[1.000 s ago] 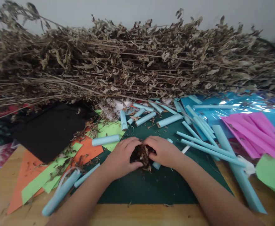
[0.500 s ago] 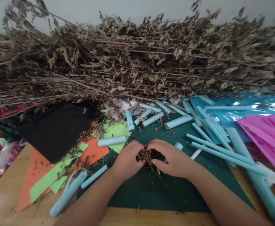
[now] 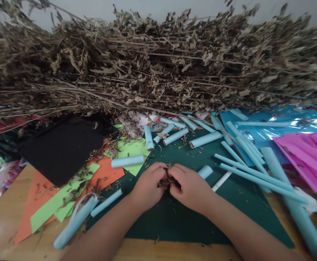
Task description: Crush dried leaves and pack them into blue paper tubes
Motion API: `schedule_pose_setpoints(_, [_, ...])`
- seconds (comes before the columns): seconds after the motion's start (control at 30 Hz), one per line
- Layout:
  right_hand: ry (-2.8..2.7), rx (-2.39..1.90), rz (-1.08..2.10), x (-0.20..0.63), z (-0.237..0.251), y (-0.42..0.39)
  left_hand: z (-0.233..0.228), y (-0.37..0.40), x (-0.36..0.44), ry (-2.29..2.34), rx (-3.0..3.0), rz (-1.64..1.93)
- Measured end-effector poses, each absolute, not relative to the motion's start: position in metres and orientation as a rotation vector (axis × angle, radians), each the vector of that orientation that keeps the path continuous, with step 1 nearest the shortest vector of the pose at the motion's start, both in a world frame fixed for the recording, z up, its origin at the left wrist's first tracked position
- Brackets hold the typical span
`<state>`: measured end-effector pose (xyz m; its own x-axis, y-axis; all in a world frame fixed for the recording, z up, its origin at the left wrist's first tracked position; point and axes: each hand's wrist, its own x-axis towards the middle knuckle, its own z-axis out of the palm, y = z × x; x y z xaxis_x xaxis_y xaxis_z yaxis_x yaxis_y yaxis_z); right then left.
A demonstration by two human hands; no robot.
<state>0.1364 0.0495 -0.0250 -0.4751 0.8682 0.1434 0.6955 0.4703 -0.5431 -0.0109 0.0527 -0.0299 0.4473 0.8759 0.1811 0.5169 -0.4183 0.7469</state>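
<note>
Between my two hands is a small clump of crumbled dried leaves (image 3: 163,181). My left hand (image 3: 150,185) curls round its left side, fingers bent and thumb pressed in. From the other side my right hand (image 3: 189,186) grips it with folded fingers, and the two hands nearly touch. Both are over a dark green sheet (image 3: 180,224) sprinkled with leaf bits. Just behind my right hand lies a light blue paper tube (image 3: 205,172), partly hidden. Another blue tube (image 3: 128,161) rests beyond my left hand.
A large heap of dried leafy stalks (image 3: 153,69) spans the back. Several blue paper tubes (image 3: 258,181) lie at right, near pink sheets (image 3: 305,156) and shiny blue film (image 3: 272,123). Black (image 3: 63,148), orange (image 3: 36,199) and lime green paper (image 3: 46,214) cover the left of the wooden table (image 3: 0,221).
My right hand has moved left, closing in on the leaves and toward my left hand. The blue tube behind it now shows more. The view has shifted slightly.
</note>
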Motion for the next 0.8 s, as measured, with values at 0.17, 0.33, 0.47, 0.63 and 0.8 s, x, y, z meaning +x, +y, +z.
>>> schedule_pose_setpoints(0.17, [-2.302, -1.292, 0.639, 0.1353, -0.0244, 0.0468, -0.0309, 0.0511, -0.009, 1.14, 1.99, 0.822])
schedule_pose_setpoints(0.33, [-2.339, -1.263, 0.66, 0.1362, -0.0237, 0.0473, -0.0328, 0.0487, -0.0066, 1.182, 1.943, 0.762])
schedule_pose_setpoints(0.47, [-2.373, -1.228, 0.571, 0.1379, -0.0245, 0.0483, -0.0328, 0.0489, -0.0059, 1.308, 1.982, 0.674])
schedule_pose_setpoints(0.63, [-2.313, -1.222, 0.54, 0.1415, -0.0268, 0.0515, -0.0294, 0.0506, -0.0088, 1.286, 2.089, 0.679])
schedule_pose_setpoints(0.8, [-2.15, -1.219, 0.489, 0.143, -0.0305, 0.0538, -0.0261, 0.0495, -0.0106, 1.141, 2.085, 0.777])
